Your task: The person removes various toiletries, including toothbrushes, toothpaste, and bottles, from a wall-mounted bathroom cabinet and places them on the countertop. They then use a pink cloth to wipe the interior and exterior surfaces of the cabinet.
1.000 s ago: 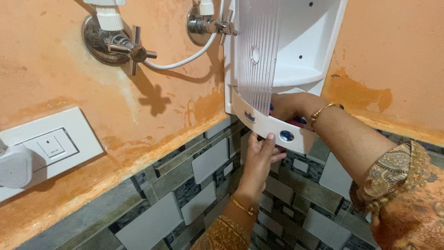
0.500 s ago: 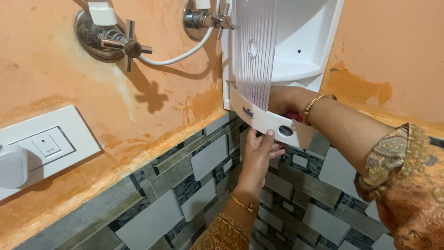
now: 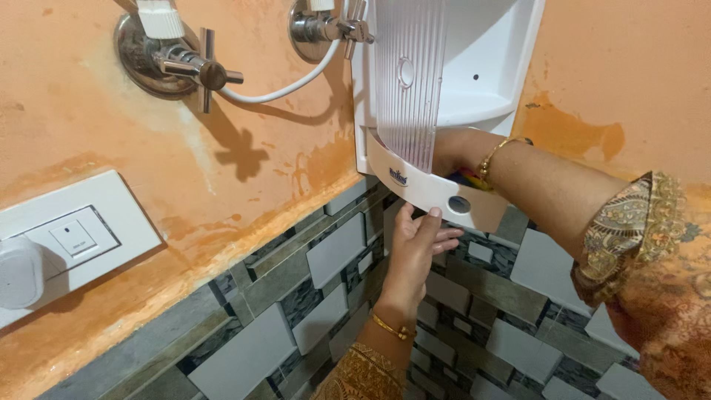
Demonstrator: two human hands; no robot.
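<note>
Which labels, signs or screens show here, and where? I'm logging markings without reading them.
Small dark logo label: on the front lip of the white corner shelf, above the left hand; a short blue-black strip.
Tiny dark mark: on the white wall switch, lower left.
No screens or packages.
</note>
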